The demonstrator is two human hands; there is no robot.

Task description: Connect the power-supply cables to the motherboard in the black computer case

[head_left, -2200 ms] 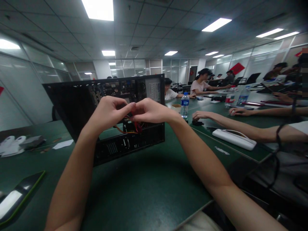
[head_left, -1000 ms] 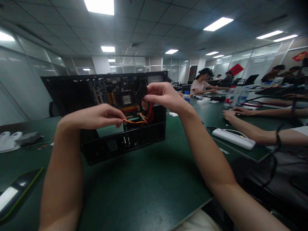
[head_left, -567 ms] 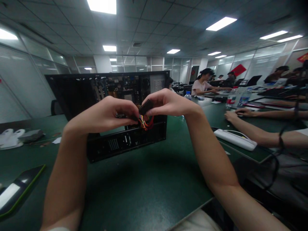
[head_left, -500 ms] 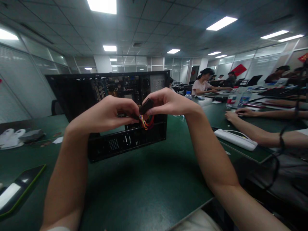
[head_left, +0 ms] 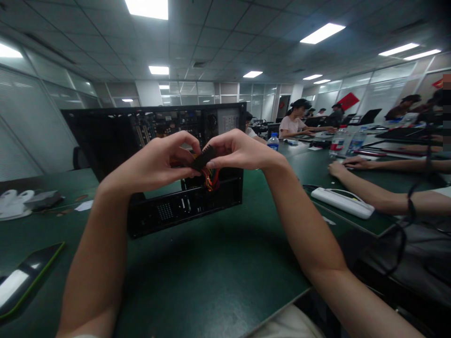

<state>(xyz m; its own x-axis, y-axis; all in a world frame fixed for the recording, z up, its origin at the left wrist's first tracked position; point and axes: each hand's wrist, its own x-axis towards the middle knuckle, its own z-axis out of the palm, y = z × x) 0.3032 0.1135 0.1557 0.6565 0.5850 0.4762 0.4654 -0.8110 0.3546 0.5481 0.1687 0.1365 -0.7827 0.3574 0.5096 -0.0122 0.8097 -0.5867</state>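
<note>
In front of me a black computer case (head_left: 183, 213) stands on the green table, its open side showing a circuit board (head_left: 172, 124). Between my hands is a dark, ridged power connector (head_left: 203, 157), with a bundle of red, yellow and black wires (head_left: 211, 180) hanging below it. My left hand (head_left: 164, 159) pinches the connector's lower left end. At its upper right end, the fingers of my right hand (head_left: 236, 150) are closed on it. Both hands are held before the case opening and hide part of the board.
A white power strip (head_left: 341, 202) and a co-worker's hands (head_left: 338, 168) are to the right, with bottles (head_left: 337, 141) behind. On the left lie a green-edged dark device (head_left: 30, 277), a grey block (head_left: 42, 199) and white items (head_left: 16, 202). People sit at tables farther back.
The connector has shifted slightly left and down and is tilted differently. My right hand has moved left with it, and the left fingers have lifted and changed their hold. The view has shifted slightly.
</note>
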